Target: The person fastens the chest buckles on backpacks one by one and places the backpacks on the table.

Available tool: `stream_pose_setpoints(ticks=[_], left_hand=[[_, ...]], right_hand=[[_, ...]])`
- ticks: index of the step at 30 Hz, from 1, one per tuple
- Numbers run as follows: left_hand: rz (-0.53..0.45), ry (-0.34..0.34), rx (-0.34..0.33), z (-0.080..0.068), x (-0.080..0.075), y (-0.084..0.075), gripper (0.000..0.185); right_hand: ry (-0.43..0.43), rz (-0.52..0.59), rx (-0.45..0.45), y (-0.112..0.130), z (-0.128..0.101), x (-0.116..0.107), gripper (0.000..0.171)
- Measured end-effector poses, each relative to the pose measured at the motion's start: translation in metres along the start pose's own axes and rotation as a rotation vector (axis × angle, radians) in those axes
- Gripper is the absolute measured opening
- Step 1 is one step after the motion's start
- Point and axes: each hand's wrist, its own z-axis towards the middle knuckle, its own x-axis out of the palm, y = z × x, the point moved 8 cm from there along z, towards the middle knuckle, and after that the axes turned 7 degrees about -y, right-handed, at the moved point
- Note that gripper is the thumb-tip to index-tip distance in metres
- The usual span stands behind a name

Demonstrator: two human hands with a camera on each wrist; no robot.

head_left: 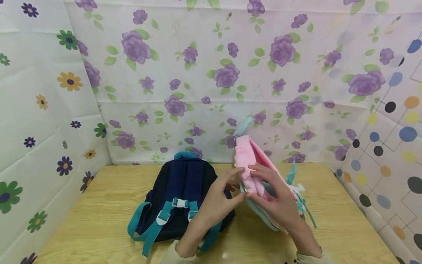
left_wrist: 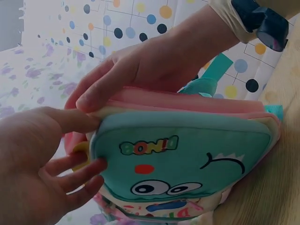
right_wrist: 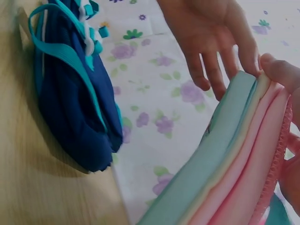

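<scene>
Pink backpack (head_left: 252, 165) stands on edge at the right-centre of the wooden table (head_left: 99, 220), teal cartoon-face front (left_wrist: 183, 159) toward the person's left, pink back panel up and to the right. Best way to work its top edge, as I judge it: keep one hand pinning the bag upright while the other works along the rim, fingers staying on the fabric edge, not the straps.

Right hand (head_left: 280, 200) lies over the upper side of the bag, fingers curled around the pink edge, thumb on the rim; it grips the bag. Left hand (head_left: 219, 198) comes in from the left, fingers nearly straight, fingertips (left_wrist: 96, 166) touching the teal front near the top; not clamped on anything.

Navy backpack (head_left: 179, 194) lies flat just left, teal straps up, apart from the pink one. Floral cloth (head_left: 197, 73) behind.
</scene>
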Motion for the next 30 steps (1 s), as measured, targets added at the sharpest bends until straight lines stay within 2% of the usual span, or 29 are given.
stream_pose_setpoints(ticks=[3, 6, 13, 16, 23, 26, 30], left_hand=[[-0.002, -0.015, -0.029, 0.000, -0.004, 0.003, 0.059], [0.000, 0.002, -0.052, 0.000, -0.006, 0.006, 0.060], [0.044, 0.039, -0.093, 0.000, -0.016, 0.016, 0.058], [0.041, 0.043, -0.125, 0.000, -0.020, 0.023, 0.053], [0.089, 0.060, -0.238, -0.002, -0.031, 0.038, 0.043], [0.104, 0.084, -0.251, -0.002, -0.033, 0.041, 0.041], [0.121, 0.150, -0.259, -0.004, -0.031, 0.046, 0.040]], right_hand=[[0.041, -0.014, 0.035, -0.002, -0.002, 0.006, 0.057], [0.082, -0.027, 0.058, -0.004, -0.003, 0.010, 0.058], [0.167, -0.080, 0.025, 0.001, -0.003, 0.013, 0.058], [0.161, -0.118, 0.012, 0.002, 0.000, 0.003, 0.055], [0.142, -0.133, -0.020, 0.000, 0.004, -0.030, 0.050], [0.149, -0.148, -0.021, -0.012, 0.000, -0.045, 0.047], [0.185, -0.211, 0.046, -0.039, -0.012, -0.062, 0.046]])
